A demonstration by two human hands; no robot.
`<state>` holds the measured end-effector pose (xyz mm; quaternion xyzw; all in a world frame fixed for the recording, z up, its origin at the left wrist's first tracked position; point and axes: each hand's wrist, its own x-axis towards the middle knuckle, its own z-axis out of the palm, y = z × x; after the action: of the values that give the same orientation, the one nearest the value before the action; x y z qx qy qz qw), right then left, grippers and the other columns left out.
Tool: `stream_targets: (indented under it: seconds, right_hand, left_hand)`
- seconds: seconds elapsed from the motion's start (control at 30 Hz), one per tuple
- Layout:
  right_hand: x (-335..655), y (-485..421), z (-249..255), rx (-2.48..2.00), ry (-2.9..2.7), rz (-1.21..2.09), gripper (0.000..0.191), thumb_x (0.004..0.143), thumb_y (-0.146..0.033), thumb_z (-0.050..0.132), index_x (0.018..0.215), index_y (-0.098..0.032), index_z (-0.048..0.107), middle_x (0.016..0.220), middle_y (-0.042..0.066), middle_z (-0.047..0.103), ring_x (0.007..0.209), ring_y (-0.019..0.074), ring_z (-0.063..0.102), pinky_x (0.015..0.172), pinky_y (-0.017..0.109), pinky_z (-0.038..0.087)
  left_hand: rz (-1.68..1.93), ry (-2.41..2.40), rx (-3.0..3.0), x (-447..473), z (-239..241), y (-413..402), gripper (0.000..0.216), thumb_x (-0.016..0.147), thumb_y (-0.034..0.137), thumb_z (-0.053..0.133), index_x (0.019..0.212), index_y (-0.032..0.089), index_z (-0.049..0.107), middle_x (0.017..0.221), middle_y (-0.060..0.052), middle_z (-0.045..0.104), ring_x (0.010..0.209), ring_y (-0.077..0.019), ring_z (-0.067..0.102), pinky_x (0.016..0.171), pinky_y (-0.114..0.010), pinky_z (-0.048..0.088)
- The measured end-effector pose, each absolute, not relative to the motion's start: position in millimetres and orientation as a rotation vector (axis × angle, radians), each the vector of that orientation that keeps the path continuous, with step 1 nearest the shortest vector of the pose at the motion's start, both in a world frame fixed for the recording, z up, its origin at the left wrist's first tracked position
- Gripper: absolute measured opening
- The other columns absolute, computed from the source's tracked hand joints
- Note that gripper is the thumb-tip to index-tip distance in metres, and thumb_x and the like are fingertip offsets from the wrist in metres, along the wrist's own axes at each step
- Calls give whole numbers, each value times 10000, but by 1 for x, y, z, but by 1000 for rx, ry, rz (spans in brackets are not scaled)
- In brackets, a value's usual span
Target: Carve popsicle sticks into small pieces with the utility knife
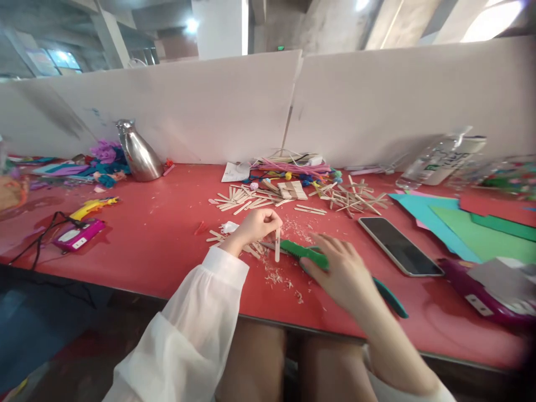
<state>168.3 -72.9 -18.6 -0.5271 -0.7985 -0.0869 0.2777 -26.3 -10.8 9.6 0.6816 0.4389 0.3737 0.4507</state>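
Observation:
My left hand (258, 228) is closed in a pinch on a wooden craft stick (277, 245), which hangs nearly upright above the red table (176, 245). My right hand (345, 273) is over a green utility knife (295, 248), its fingers stretched and apart, with the thumb near the handle. The knife's blade points left, behind the stick. Part of its handle is hidden by my fingers. Under my right hand and wrist lies a tool with teal handles (391, 298), mostly covered. Wood shavings (276, 276) are scattered around both hands.
Loose craft sticks (238, 198) and a tangled stick pile (355, 196) lie ahead. A phone (397, 245), coloured paper (452, 223) and a purple power strip (481, 296) are right. A steel jug (140, 151) and yellow glue gun (92, 207) are left. A white partition (188, 111) stands behind.

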Motion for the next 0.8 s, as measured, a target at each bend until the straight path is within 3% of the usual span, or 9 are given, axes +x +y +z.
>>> stream_targets:
  seconds: [0.2, 0.3, 0.37, 0.43, 0.6, 0.8]
  right_hand:
    - [154, -79, -29, -1472, -2144, -135, 252, 844, -178, 517, 1077, -182, 613, 966, 65, 678, 909, 224, 603, 806, 379, 484]
    - [161, -103, -19, -1556, -1971, -117, 321, 885, -242, 425, 1147, -130, 575, 998, 117, 674, 904, 257, 623, 752, 374, 504]
    - [168, -123, -13, -1577, -1880, -53, 352, 912, -275, 367, 1190, -149, 541, 983, 92, 689, 833, 206, 662, 651, 284, 531]
    - [174, -142, -12, -1510, -1822, 242, 346, 899, -323, 406, 1182, -188, 552, 971, 50, 709, 810, 172, 681, 630, 220, 536]
    - [179, -163, -27, -1446, -1757, 419, 332, 880, -316, 451, 1180, -222, 560, 1094, 15, 680, 1010, 174, 630, 819, 226, 513]
    - [179, -165, -37, -1378, -1798, 425, 357, 875, -247, 481, 1230, -274, 507, 1174, -1, 638, 1082, 133, 586, 868, 176, 472]
  left_hand:
    - [788, 1084, 1692, -38, 14, -24, 131, 812, 259, 507, 717, 171, 496, 618, -6, 636, 497, -119, 609, 429, -210, 476]
    - [815, 1120, 1702, -38, 15, -25, 140, 836, 303, 485, 757, 188, 471, 601, 17, 613, 502, -122, 616, 423, -202, 468]
    - [820, 1144, 1711, -37, 14, -25, 131, 844, 298, 474, 769, 191, 460, 588, 24, 601, 489, -119, 612, 408, -188, 449]
    - [802, 1151, 1720, -33, 13, -26, 123, 844, 279, 476, 763, 187, 459, 600, 17, 611, 482, -113, 609, 400, -174, 429]
    - [711, 1136, 1893, -21, 10, -33, 143, 861, 278, 463, 756, 181, 466, 622, 11, 633, 519, -105, 619, 472, -181, 437]
    - [744, 1083, 1949, -13, 6, -35, 151, 873, 281, 445, 763, 180, 462, 658, 7, 637, 522, -90, 596, 543, -206, 452]
